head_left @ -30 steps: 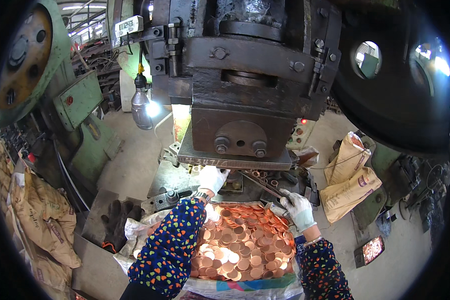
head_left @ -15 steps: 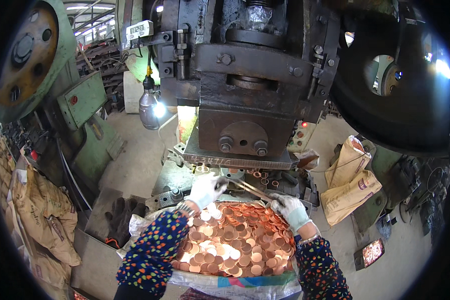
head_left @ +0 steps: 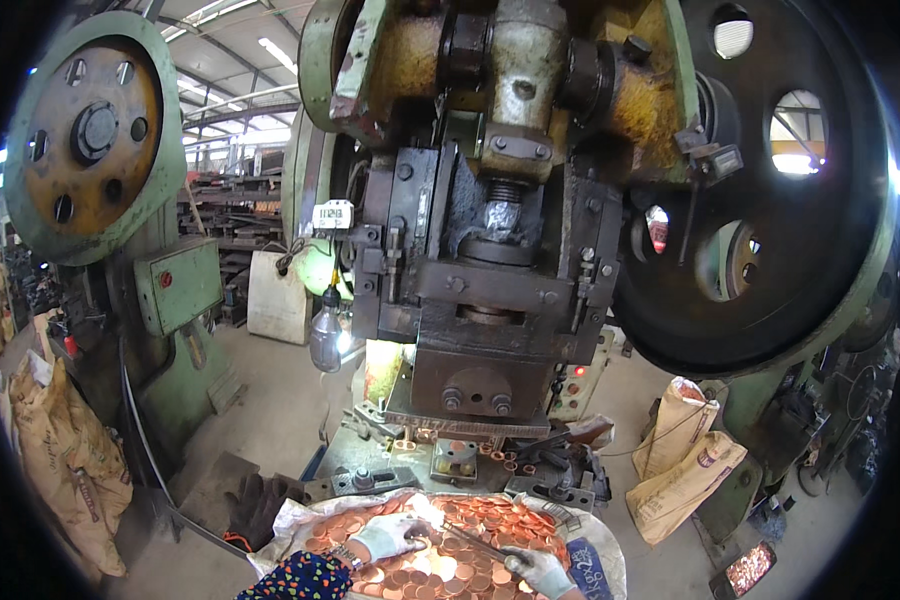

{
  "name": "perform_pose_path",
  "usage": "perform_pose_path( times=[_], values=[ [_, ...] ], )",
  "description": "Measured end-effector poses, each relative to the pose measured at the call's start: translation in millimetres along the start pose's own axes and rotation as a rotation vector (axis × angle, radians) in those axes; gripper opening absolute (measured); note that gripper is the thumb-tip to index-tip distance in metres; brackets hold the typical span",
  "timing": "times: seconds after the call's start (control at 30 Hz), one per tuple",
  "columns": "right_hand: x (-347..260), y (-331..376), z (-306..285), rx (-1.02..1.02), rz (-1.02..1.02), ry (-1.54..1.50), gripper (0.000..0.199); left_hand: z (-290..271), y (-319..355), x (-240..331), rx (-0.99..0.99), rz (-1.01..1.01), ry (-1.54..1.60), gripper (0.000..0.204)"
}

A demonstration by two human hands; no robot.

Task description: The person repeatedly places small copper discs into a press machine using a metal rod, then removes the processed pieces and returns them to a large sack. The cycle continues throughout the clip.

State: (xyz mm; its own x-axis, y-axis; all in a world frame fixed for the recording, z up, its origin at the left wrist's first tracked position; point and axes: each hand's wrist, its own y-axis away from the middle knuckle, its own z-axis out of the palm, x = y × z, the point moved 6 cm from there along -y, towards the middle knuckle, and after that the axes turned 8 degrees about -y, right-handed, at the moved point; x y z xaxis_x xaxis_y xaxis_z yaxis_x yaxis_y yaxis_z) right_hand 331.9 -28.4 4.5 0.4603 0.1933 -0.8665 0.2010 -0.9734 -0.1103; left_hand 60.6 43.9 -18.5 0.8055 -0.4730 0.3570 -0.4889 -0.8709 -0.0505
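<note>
Copper discs (head_left: 450, 572) fill an open pale sack (head_left: 288, 522) close in front of me, below the press. My left hand (head_left: 385, 536), in a white glove, is low over the discs at the sack's left side. Its fingers bend together toward the pile; what they pinch, if anything, is hard to make out. My right hand (head_left: 542, 570), gloved too, is closed on long thin metal tweezers (head_left: 478, 542). Their tips point left and away, over the discs and near the fingers of my left hand.
A press ram (head_left: 475, 385) hangs over a small die (head_left: 454, 458). Copper rings (head_left: 511, 466) lie right of it. A lit lamp (head_left: 326, 335) hangs left. Paper sacks (head_left: 685, 485) stand right; a big dark flywheel (head_left: 760, 310) is above. Dark gloves (head_left: 258, 503) lie left.
The view has tipped upward, so more of the press shows. Both hands have come back from the die area to over the discs, the tweezers still in my right hand.
</note>
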Motion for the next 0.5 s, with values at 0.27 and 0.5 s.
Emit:
perform_pose_path(
  times=[0.27, 0.5],
  values=[
    [1, 4, 2, -0.034, 0.039, -0.083, 0.033, -14, 0, -1, -0.008, -0.106, 0.169, 0.04],
    [22, -2, 5, -0.094, 0.143, 0.152, 0.038, -12, -2, -7, 0.103, -0.076, 0.141, 0.034]
  ],
)
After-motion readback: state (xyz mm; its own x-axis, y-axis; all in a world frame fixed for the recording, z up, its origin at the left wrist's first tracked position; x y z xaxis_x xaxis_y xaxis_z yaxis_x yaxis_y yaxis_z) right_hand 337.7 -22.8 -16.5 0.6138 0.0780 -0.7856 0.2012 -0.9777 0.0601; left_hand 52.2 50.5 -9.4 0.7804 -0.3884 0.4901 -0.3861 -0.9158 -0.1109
